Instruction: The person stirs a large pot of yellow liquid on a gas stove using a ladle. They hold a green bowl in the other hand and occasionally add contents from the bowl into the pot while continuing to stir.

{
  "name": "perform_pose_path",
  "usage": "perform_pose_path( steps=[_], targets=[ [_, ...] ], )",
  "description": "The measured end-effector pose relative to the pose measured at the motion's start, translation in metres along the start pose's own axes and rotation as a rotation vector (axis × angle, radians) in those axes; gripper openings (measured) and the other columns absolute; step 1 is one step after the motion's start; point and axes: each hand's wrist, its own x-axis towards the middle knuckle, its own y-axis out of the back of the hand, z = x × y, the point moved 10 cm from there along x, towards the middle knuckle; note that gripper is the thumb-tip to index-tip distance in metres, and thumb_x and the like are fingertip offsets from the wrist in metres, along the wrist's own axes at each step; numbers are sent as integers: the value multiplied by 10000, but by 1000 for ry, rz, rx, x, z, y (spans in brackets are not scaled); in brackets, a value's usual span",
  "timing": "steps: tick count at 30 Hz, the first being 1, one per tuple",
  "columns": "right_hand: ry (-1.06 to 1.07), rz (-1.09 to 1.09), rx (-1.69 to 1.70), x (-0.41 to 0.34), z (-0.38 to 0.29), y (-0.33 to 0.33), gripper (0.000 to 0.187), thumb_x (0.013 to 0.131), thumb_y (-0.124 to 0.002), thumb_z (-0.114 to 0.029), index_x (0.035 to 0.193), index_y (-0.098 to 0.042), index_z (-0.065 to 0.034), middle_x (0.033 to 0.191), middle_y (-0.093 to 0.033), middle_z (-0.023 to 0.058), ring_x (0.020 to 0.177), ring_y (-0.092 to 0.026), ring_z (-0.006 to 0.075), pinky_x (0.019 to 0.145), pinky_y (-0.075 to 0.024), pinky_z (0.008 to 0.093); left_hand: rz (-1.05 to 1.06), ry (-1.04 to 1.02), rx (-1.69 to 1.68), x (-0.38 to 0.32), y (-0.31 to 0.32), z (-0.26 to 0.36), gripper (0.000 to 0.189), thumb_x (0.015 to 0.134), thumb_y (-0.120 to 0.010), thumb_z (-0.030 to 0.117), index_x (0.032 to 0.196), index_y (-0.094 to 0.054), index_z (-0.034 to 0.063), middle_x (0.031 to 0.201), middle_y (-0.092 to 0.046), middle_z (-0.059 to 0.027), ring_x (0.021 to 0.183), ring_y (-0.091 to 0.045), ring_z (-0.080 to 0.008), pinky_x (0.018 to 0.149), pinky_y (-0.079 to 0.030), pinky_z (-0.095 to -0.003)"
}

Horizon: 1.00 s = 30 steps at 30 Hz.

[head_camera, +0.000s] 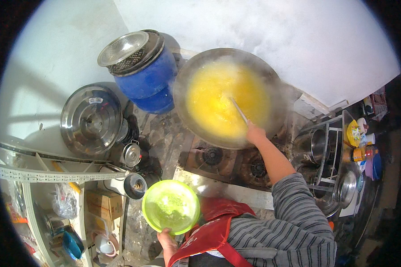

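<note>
A large, dark wok [183, 100] stands on the stove, holding a steaming yellow liquid [217, 90]. Over its near right side my right hand [256, 133] grips the handle of a metal utensil [239, 110]. The utensil's far end is sunk in the liquid, so its shape is hidden. Lower down, close to my body, my left hand [167, 238] clasps the near rim of a lime-green plastic basin [170, 203]. Only a thin pale residue shows on the basin's inside.
Two gas burners [213, 156] sit in front of the wok. A blue barrel [147, 83] topped with metal colanders [123, 48] stands left, near a large metal lid [91, 120] against the wall. Shelving [60, 176] lines the lower left. A metal rack with pots [330, 150] is on the right.
</note>
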Motion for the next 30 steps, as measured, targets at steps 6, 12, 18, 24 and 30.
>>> perform_pose_path(
  steps=[6,12,18,24,30],
  targets=[
    [-38,-2,-10,-8,29,4,563,877,-475,-118,1417,-324,-65,1026,-632,200,924,-643,341,769,-520,449,-21,27,20,9,2,-7,537,697,-503,-29,1233,-471,-42,1097,-582,-139,932,-604,-288,803,-504,-389],
    [-82,-34,9,-46,54,6,593,870,-502,-81,1427,-301,-48,1037,-623,222,919,-632,351,765,-524,455,-61,11,16,8,-10,0,511,696,-503,-41,1207,-487,-43,1062,-585,-141,907,-601,-284,771,-507,-396],
    [-8,17,168,-76,58,0,661,800,-563,-31,1417,-326,-29,1113,-585,254,938,-619,368,767,-516,456,-58,12,-4,5,-23,8,472,687,-512,-46,1159,-486,-48,1050,-568,-148,870,-589,-267,730,-492,-380],
    [-209,-312,1110,-88,63,-39,690,738,-588,49,1395,-381,-4,806,-547,113,517,-528,190,453,-418,343,-60,-16,-15,4,-28,12,500,686,-508,-49,1184,-463,-54,1066,-565,-155,884,-591,-271,748,-492,-380],
    [-204,-472,1641,-99,40,-57,656,766,-553,65,1389,-370,-29,723,-510,51,484,-493,105,397,-393,257,-101,-42,-26,-1,-31,15,543,691,-497,-48,1231,-447,-60,1082,-566,-162,918,-597,-289,809,-502,-400]
  ],
)
